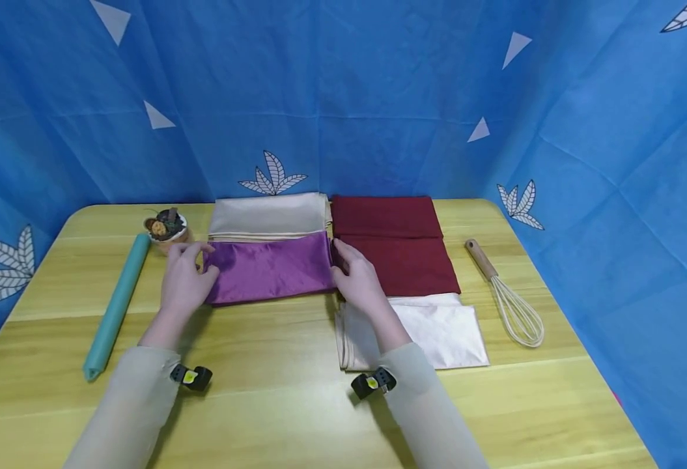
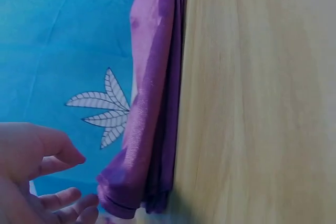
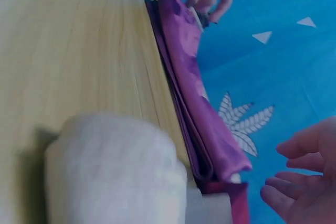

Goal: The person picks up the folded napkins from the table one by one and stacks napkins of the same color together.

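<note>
A: Which way does the purple cloth (image 1: 268, 267) run?

B: Its long axis goes left to right across the counter (image 1: 296, 404), folded flat in several layers. The far edge tilts a little, higher at the right end.

A: And where does it lie?

B: Mid-counter, its far edge just over the near edge of the cream cloth (image 1: 269, 215), its right end touching the maroon cloth (image 1: 396, 244).

A: The hands?

B: One at each short end. The left hand (image 1: 183, 281) is at the left end, fingers loosely bent, tips at the cloth's edge. The wrist view shows them just beside the folded corner, relaxed, gripping nothing. The right hand (image 1: 357, 277) is at the right end, fingers spread and slightly curved, just off the cloth in its wrist view. Whether the tips touch the fabric I cannot tell.

A: What else is about?

B: A teal roll (image 1: 117, 306) lies far left, running near to far, with a small decorated cup (image 1: 166, 228) by its far end. A white cloth (image 1: 431, 329) lies under the right forearm, and a whisk (image 1: 504, 293) to the right.
</note>
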Available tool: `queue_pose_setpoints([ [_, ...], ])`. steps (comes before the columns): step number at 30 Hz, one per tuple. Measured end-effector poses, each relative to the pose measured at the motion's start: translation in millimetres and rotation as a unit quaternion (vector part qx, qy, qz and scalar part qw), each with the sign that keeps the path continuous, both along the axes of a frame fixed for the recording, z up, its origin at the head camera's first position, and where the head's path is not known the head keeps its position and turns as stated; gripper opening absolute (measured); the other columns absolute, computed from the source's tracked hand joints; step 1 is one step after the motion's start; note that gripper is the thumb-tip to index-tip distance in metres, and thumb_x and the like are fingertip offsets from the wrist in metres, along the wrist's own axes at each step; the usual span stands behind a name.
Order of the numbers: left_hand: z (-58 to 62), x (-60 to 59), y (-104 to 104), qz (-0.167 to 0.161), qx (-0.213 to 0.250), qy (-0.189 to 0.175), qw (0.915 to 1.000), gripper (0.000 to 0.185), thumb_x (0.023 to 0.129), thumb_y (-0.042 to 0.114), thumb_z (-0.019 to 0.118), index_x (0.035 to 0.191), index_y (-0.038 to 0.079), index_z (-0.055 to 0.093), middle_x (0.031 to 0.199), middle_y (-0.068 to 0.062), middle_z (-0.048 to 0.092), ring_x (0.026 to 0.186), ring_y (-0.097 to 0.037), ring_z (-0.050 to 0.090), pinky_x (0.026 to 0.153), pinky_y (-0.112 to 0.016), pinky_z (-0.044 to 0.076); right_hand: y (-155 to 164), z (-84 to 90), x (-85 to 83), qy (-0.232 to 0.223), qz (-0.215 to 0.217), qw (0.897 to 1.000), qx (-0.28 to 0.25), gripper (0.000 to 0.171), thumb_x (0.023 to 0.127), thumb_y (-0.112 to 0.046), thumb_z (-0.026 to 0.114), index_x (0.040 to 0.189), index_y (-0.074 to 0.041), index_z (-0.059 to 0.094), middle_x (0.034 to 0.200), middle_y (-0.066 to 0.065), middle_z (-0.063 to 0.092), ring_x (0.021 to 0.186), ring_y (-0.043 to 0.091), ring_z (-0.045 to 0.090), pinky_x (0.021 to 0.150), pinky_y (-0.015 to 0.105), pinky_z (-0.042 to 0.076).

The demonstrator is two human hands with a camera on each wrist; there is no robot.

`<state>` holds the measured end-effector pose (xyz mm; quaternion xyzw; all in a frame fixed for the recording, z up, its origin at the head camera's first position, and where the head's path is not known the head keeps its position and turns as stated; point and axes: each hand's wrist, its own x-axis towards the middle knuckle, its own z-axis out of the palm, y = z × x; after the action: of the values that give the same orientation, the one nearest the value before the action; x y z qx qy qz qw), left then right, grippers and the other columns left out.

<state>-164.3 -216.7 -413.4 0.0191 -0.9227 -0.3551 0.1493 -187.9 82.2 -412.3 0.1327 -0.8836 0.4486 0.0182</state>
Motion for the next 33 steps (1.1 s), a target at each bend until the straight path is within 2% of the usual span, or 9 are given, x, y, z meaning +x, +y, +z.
queue_pose_setpoints([
  [2, 0.8, 6.7, 3.8, -0.007, -0.001, 0.016, 0.9998, 0.028, 0.080, 0.000, 0.057, 0.108, -0.003, 0.061, 0.111, -0.026, 0.047, 0.096, -0.037, 0.047, 0.076, -0.049, 0.040, 9.5, 0.4, 6.5, 0.008, -0.001, 1.000, 0.002, 0.053, 0.090, -0.004, 0.057, 0.141, -0.001, 0.044, 0.144, 0.015, 0.044, 0.131, 0.025, 0.041, 0.105, 0.038, 0.037],
  [7, -3.5, 25.7, 23.3, -0.056, 0.022, 0.047, 0.9971, 0.026, 0.079, -0.005, 0.060, 0.105, -0.003, 0.063, 0.099, -0.022, 0.053, 0.082, -0.031, 0.052, 0.072, -0.042, 0.041, 28.1, 3.4, 23.0, 0.006, -0.007, 1.000, 0.016, 0.051, 0.090, -0.007, 0.057, 0.140, -0.006, 0.048, 0.140, 0.011, 0.048, 0.127, 0.026, 0.046, 0.104, 0.043, 0.036],
  [11, -9.4, 41.3, 50.9, -0.111, 0.037, 0.023, 0.9929, 0.028, 0.078, -0.006, 0.061, 0.106, -0.002, 0.064, 0.100, -0.018, 0.056, 0.082, -0.027, 0.054, 0.074, -0.041, 0.046, 42.6, 5.7, 35.1, 0.003, -0.006, 1.000, 0.029, 0.046, 0.091, -0.010, 0.058, 0.137, -0.008, 0.053, 0.137, 0.009, 0.051, 0.125, 0.025, 0.047, 0.104, 0.043, 0.037],
  [13, -12.4, 49.1, 65.8, -0.142, 0.042, -0.006, 0.9890, 0.030, 0.079, -0.004, 0.061, 0.108, 0.000, 0.064, 0.101, -0.017, 0.057, 0.083, -0.024, 0.055, 0.075, -0.040, 0.048, 51.3, 5.7, 41.3, 0.005, 0.000, 0.999, 0.039, 0.045, 0.091, -0.009, 0.058, 0.136, -0.008, 0.054, 0.136, 0.009, 0.052, 0.127, 0.024, 0.045, 0.104, 0.043, 0.037],
  [18, -17.0, 65.0, 96.2, -0.203, 0.061, -0.070, 0.9747, 0.028, 0.083, 0.002, 0.064, 0.111, 0.006, 0.064, 0.102, -0.012, 0.059, 0.086, -0.019, 0.056, 0.079, -0.039, 0.049, 77.3, 5.1, 58.9, 0.011, 0.013, 0.997, 0.076, 0.047, 0.089, -0.001, 0.057, 0.135, -0.005, 0.053, 0.137, 0.012, 0.050, 0.129, 0.029, 0.042, 0.103, 0.047, 0.036],
  [20, -18.6, 69.1, 105.2, -0.226, 0.077, -0.084, 0.9674, 0.028, 0.084, 0.003, 0.065, 0.111, 0.007, 0.064, 0.100, -0.010, 0.060, 0.086, -0.018, 0.056, 0.080, -0.039, 0.048, 88.4, 4.7, 65.5, 0.011, 0.013, 0.996, 0.087, 0.048, 0.088, 0.001, 0.056, 0.135, -0.003, 0.052, 0.137, 0.014, 0.050, 0.129, 0.031, 0.042, 0.103, 0.049, 0.036],
  [26, -25.5, 77.4, 125.6, -0.298, 0.127, -0.115, 0.9391, 0.034, 0.085, 0.005, 0.064, 0.119, 0.007, 0.061, 0.100, -0.012, 0.058, 0.087, -0.020, 0.055, 0.077, -0.034, 0.049, 124.7, -1.3, 79.0, -0.001, 0.001, 0.995, 0.095, 0.041, 0.091, -0.002, 0.057, 0.132, 0.001, 0.054, 0.133, 0.018, 0.052, 0.125, 0.034, 0.045, 0.101, 0.051, 0.037],
  [29, -27.3, 80.0, 134.1, -0.317, 0.146, -0.129, 0.9283, 0.040, 0.086, 0.007, 0.063, 0.126, 0.007, 0.058, 0.104, -0.014, 0.055, 0.090, -0.024, 0.054, 0.077, -0.033, 0.049, 145.6, -4.2, 84.2, -0.010, -0.009, 0.995, 0.100, 0.038, 0.092, -0.003, 0.057, 0.129, 0.001, 0.056, 0.130, 0.020, 0.054, 0.122, 0.037, 0.047, 0.100, 0.052, 0.038],
  [33, -28.3, 81.1, 143.9, -0.324, 0.162, -0.139, 0.9215, 0.045, 0.087, 0.007, 0.064, 0.131, 0.007, 0.055, 0.107, -0.016, 0.052, 0.092, -0.026, 0.052, 0.078, -0.034, 0.050, 172.6, -4.0, 91.1, -0.007, -0.033, 0.993, 0.112, 0.037, 0.091, -0.003, 0.058, 0.127, 0.002, 0.057, 0.127, 0.023, 0.055, 0.119, 0.040, 0.049, 0.098, 0.055, 0.037],
])
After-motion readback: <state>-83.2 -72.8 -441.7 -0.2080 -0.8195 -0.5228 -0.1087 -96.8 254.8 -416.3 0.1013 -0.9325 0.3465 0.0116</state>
